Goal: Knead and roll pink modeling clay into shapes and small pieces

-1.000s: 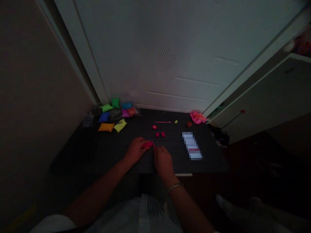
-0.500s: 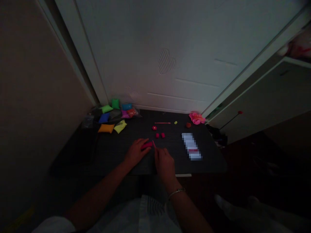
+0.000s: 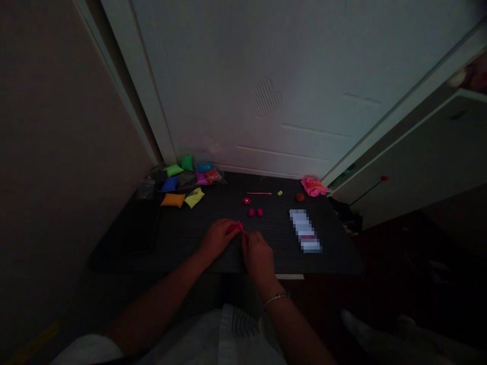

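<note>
On a dark table (image 3: 182, 238) my left hand (image 3: 216, 237) rests with its fingers curled over a pink lump of clay (image 3: 232, 228). My right hand (image 3: 257, 252) is closed in a pinch on a thin pink stick tool (image 3: 241, 226) whose tip meets the clay. Just beyond lie two small pink clay bits (image 3: 255, 212) and a small pink round piece (image 3: 247, 201). A second pink stick (image 3: 259, 193) lies farther back.
Several coloured clay packets (image 3: 182, 180) are heaped at the table's back left. A tiny yellow bit (image 3: 280, 193), a red-brown bit (image 3: 300, 196) and a pink clay flower (image 3: 314, 186) sit at the back right. A blurred-out flat item (image 3: 305, 230) lies right. A white door stands behind.
Both hands stay at the clay, with only small shifts. The view has drifted slightly, so everything sits a little further right in the picture.
</note>
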Demonstrator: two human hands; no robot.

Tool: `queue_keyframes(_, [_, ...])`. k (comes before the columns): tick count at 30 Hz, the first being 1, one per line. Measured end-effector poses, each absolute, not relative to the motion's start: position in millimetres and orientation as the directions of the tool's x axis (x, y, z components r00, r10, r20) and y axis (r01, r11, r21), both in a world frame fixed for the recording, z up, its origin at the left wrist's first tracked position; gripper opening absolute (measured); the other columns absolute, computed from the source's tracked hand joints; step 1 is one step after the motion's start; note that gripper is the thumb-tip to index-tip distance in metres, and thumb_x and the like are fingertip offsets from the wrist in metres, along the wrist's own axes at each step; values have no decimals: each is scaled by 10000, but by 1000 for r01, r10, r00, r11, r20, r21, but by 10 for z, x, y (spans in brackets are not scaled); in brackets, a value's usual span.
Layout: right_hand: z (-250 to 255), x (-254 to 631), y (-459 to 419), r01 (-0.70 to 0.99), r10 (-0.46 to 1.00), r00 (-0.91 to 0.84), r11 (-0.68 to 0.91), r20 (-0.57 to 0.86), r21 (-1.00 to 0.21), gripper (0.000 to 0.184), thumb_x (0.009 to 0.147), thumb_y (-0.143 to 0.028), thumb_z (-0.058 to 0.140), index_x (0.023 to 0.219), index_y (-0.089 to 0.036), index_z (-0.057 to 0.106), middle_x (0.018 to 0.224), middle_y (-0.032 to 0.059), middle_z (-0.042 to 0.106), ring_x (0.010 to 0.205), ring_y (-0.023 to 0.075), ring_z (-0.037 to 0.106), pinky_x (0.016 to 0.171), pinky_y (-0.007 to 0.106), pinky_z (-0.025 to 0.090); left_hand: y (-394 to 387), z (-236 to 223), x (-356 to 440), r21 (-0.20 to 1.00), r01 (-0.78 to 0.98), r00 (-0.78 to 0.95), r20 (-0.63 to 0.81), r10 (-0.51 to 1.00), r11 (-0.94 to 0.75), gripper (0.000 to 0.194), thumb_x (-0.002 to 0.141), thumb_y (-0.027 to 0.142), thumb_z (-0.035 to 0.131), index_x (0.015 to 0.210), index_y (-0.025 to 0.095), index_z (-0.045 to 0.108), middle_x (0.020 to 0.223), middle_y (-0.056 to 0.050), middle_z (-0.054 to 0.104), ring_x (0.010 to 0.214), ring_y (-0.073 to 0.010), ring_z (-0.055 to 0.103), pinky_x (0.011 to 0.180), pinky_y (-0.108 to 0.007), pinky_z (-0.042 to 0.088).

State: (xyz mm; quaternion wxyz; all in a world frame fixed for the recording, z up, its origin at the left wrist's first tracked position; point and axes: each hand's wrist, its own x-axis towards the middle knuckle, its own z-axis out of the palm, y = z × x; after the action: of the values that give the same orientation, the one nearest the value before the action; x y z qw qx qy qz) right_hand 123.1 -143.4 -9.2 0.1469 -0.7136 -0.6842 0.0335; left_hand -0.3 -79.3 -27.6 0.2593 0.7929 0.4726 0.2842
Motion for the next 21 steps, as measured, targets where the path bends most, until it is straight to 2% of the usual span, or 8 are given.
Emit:
queue_keyframes(9, [-101, 1237, -1423, 972, 991, 16, 15, 130, -234, 234, 896, -190, 353, 931, -172, 584, 831, 56, 588, 706, 127, 580, 606, 215, 431, -793, -283, 5, 676, 607, 388, 206, 898, -417, 160, 789, 274, 536, 899, 208, 631, 913, -19, 656, 873, -160, 580, 799, -294, 439])
queue_keyframes(21, [-129, 1264, -1426, 987, 995, -91, 96, 50, -132, 207, 875, -118, 355, 943, -169, 544, 845, 60, 565, 698, 136, 570, 592, 222, 436, -796, -278, 5, 669, 618, 394, 191, 899, -413, 162, 796, 300, 526, 891, 215, 626, 890, -16, 653, 862, -159, 574, 788, -296, 436])
